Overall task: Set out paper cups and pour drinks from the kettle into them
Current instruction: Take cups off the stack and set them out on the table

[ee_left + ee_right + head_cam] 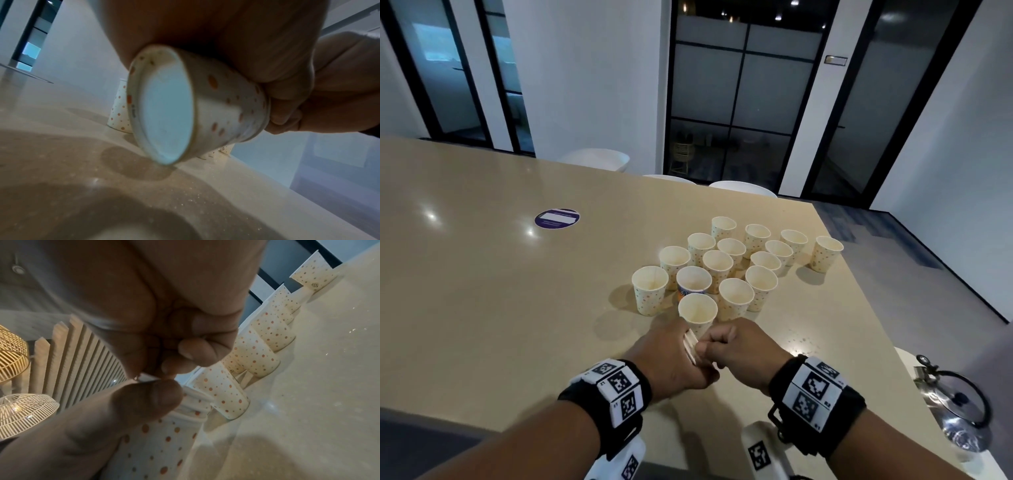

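My left hand point(671, 356) grips a tilted stack of nested dotted paper cups point(216, 104) just above the beige table point(500, 274). The stack's rims point(690, 346) show between my hands. My right hand point(732, 342) is curled, its fingertips point(170, 368) pinching the rim of the uppermost cup point(697, 311), which sticks out of the stack. Several dotted cups point(726, 263) stand upright in rows just beyond my hands; one of them point(693, 284) has a blue and orange print. The steel kettle point(959, 411) with a black handle stands at the lower right, past my right wrist.
A round purple sticker point(557, 218) lies on the table at the left. White chairs point(599, 158) stand along the far edge. The table's right edge point(859, 287) runs close beside the cups. Dark glass doors point(739, 96) fill the back wall.
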Motion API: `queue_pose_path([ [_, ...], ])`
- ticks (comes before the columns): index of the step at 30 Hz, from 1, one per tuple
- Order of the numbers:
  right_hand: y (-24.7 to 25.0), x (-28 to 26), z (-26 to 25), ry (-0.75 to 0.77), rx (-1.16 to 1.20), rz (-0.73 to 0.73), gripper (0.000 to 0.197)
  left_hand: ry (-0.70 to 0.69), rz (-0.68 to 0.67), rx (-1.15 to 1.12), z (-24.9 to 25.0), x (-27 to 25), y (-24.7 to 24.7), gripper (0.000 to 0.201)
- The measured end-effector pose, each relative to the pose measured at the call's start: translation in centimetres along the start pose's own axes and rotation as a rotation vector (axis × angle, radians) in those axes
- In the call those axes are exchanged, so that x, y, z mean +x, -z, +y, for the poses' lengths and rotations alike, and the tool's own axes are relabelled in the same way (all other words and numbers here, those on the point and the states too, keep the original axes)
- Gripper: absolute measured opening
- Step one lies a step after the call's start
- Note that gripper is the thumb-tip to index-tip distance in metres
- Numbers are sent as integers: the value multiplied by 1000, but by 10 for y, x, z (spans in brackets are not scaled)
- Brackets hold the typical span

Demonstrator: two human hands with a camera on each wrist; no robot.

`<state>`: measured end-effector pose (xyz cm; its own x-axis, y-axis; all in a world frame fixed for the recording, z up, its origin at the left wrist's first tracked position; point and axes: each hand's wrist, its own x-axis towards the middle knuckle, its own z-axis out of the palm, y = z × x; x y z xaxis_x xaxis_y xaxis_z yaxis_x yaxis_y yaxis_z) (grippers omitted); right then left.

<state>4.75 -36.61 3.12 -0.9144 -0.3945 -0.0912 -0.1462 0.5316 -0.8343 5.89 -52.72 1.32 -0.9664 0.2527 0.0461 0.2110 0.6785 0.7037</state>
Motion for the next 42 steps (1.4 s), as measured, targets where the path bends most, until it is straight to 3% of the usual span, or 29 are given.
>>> queue_pose_path([
  [7, 28, -8, 19, -7, -65, 104, 29, 99, 1, -50, 15, -5, -19, 46],
  [11, 67, -6, 27, 24, -382, 286, 24, 191, -13, 27, 6, -10, -22, 69],
  [14, 79, -6, 29, 101, -698, 194, 23, 252, 1, 20, -1, -12, -25, 75],
  [18, 64, -7, 30, 267, -1033, 37, 14, 245, 13, -3, 6, -14, -29, 66],
  [26, 51, 5, 40, 268, -1183, -3, 28, 261, 59, -13, 6, -18, -36, 64],
  [29, 51, 0, 37, 282, -1103, 62, 29, 279, 65, -37, 2, -22, -38, 62],
  [32, 41, -8, 28, 419, -794, 213, 26, 279, 90, -42, -1, -24, -37, 74],
  [34, 25, -12, 16, 424, -572, 65, 28, 291, 116, -48, -1, -25, -34, 74],
  [36, 9, -10, 6, 319, -413, -112, 25, 300, 122, -32, 0, -24, -28, 65],
  [42, -7, 8, -6, 168, -60, -151, 18, 377, 136, 41, -6, -32, -4, 56],
])
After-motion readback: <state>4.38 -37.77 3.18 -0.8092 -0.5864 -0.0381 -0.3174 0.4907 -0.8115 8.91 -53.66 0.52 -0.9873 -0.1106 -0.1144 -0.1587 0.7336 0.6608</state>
